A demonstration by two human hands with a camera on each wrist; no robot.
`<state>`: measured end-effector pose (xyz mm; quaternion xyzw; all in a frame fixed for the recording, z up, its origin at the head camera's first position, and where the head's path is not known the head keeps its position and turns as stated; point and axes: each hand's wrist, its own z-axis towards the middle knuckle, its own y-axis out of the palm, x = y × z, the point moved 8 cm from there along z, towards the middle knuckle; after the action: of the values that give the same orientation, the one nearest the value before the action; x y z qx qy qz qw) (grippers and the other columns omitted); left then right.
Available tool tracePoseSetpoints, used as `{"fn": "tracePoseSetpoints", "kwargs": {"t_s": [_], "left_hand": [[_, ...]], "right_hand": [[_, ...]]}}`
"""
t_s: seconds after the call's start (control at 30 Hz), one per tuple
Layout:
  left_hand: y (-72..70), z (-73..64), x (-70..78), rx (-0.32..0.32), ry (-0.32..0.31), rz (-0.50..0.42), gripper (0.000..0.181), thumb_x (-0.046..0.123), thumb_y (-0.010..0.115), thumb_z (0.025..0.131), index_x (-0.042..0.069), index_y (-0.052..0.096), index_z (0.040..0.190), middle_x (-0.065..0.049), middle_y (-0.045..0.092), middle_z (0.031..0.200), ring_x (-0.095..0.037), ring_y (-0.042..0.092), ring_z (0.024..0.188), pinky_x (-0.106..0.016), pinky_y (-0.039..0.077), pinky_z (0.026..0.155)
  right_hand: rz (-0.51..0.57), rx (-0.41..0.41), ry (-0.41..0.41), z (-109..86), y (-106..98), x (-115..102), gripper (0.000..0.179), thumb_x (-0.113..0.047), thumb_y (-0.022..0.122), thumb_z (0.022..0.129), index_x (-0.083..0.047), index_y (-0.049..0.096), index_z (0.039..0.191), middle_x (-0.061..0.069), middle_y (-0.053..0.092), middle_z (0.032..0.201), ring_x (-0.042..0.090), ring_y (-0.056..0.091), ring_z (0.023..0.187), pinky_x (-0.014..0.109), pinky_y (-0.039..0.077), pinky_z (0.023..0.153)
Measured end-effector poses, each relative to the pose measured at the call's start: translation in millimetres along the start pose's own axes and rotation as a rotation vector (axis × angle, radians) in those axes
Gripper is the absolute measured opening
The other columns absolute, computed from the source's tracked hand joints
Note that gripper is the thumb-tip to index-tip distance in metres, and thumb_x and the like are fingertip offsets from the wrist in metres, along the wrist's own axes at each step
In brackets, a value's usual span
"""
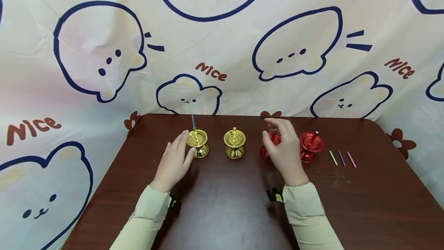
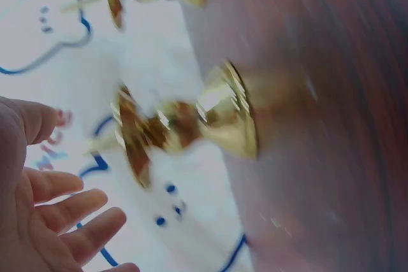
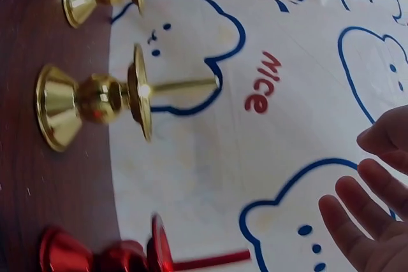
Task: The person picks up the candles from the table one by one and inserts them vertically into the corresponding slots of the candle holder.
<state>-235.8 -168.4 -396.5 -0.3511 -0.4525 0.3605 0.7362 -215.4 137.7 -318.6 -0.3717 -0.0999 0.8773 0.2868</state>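
Note:
Four metal candle holders stand in a row on the table. A thin blue candle rises from the leftmost gold candle holder. My left hand is beside that holder, fingers extended and nothing held; whether it touches is unclear. The second gold candle holder has a bare upright stem, also visible in the right wrist view. My right hand hovers in front of a red candle holder, partly hiding it. Its fingers are loosely bent and spread, with nothing between them. Another red candle holder stands just right of it.
Right of the holders lie three thin candles: a green candle, a blue candle and a pink candle. The dark brown table ends at a printed cloth backdrop.

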Motion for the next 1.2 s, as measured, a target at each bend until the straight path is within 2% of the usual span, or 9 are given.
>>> {"fn": "tracePoseSetpoints", "kwargs": {"t_s": [0.13, 0.3, 0.5, 0.83, 1.07, 1.2], "left_hand": [[-5.4, -1.0, 25.4, 0.048, 0.089, 0.016, 0.059, 0.024, 0.058, 0.104, -0.004, 0.04, 0.152, -0.022, 0.041, 0.156, -0.037, 0.042, 0.142, -0.065, 0.03, 0.113], [-3.1, -0.3, 47.9, 0.081, 0.187, 0.076, 0.06, 0.022, 0.06, 0.103, -0.001, 0.038, 0.154, -0.02, 0.039, 0.158, -0.036, 0.041, 0.143, -0.062, 0.031, 0.114], [12.5, 1.8, 64.2, 0.025, 0.264, 0.198, 0.065, 0.026, 0.06, 0.103, 0.001, 0.034, 0.157, -0.017, 0.035, 0.161, -0.033, 0.031, 0.15, -0.06, 0.026, 0.117], [30.4, 13.3, 83.3, -0.042, 0.311, 0.283, 0.068, 0.035, 0.059, 0.103, 0.002, 0.035, 0.157, -0.014, 0.033, 0.163, -0.029, 0.026, 0.152, -0.059, 0.025, 0.118], [40.2, 21.3, 85.8, -0.067, 0.303, 0.3, 0.068, 0.035, 0.063, 0.101, 0.002, 0.038, 0.156, -0.014, 0.034, 0.162, -0.028, 0.028, 0.152, -0.059, 0.022, 0.119], [47.6, 23.6, 86.2, -0.098, 0.295, 0.319, 0.067, 0.037, 0.06, 0.102, 0.002, 0.038, 0.156, -0.014, 0.035, 0.162, -0.027, 0.029, 0.151, -0.059, 0.022, 0.119]], "right_hand": [[-0.038, 0.028, -0.028, -0.5, -15, 5, 0.037, 0.008, 0.072, 0.087, -0.003, 0.069, 0.121, 0.015, 0.065, 0.115, 0.028, 0.064, 0.101, 0.012, 0.046, 0.092], [-0.119, 0.047, -0.041, -2.4, -33, 12, 0.035, 0.008, 0.072, 0.086, -0.001, 0.069, 0.12, 0.016, 0.065, 0.113, 0.031, 0.063, 0.1, 0.013, 0.045, 0.091], [-0.194, 0.043, 0.003, -3.5, -57, 22, 0.037, 0.006, 0.074, 0.086, 0.001, 0.067, 0.123, 0.019, 0.063, 0.117, 0.031, 0.063, 0.102, 0.003, 0.037, 0.092], [-0.256, 0.105, 0.09, -12.6, -97, 44, 0.037, 0.006, 0.072, 0.087, 0.001, 0.067, 0.124, 0.019, 0.064, 0.116, 0.031, 0.062, 0.105, 0.0, 0.034, 0.091], [-0.286, 0.145, 0.122, -16.6, -112, 58, 0.034, 0.002, 0.07, 0.09, 0.001, 0.067, 0.125, 0.019, 0.065, 0.117, 0.031, 0.062, 0.106, 0.001, 0.035, 0.089], [-0.3, 0.171, 0.155, -17.9, -123, 66, 0.033, 0.0, 0.068, 0.093, 0.0, 0.067, 0.126, 0.019, 0.065, 0.117, 0.032, 0.062, 0.107, 0.0, 0.035, 0.088]]}}
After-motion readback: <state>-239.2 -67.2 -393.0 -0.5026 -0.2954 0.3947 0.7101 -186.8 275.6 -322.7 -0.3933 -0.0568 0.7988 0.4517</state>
